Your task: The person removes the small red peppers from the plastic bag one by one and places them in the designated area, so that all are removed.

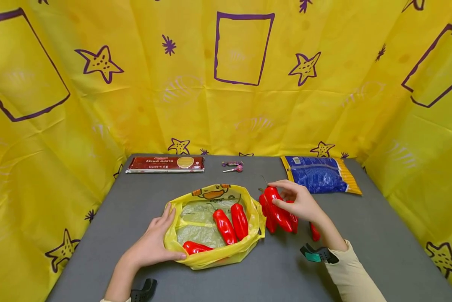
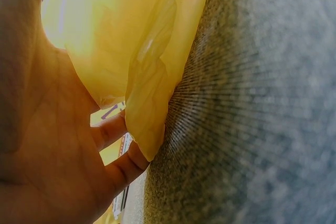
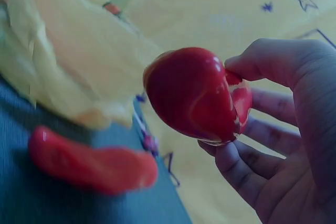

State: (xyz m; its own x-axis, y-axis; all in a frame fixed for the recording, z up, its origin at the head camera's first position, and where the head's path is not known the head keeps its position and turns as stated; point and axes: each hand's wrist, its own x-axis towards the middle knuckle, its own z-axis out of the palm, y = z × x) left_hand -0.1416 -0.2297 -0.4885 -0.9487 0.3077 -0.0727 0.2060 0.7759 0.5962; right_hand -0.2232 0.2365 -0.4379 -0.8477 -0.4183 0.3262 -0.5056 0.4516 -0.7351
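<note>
Left hand [image 1: 153,243] curled on the near-left rim of a crinkly yellow plastic bag [image 1: 248,241] holding three glossy red peppers, right hand [image 1: 299,203] gripping a smooth red pepper [image 3: 191,95] right of the bag, right wrist view alone showing its rounded tip, another pepper [image 3: 92,160] lying on the grey table [image 1: 380,235].

Left hand [image 1: 152,245] lying low at the near left, palm down, fingers stretched forward and thumb reaching right along the rim it is holding; left wrist view showing the palm and two fingers [image 2: 113,129] only slightly bent; forearm bare, running back to the near edge. Right hand [image 1: 299,201] reaching in from the near right, raised, thumb and fingers [image 3: 247,169] curling round what it is gripping; cream sleeve covering the forearm.
</note>
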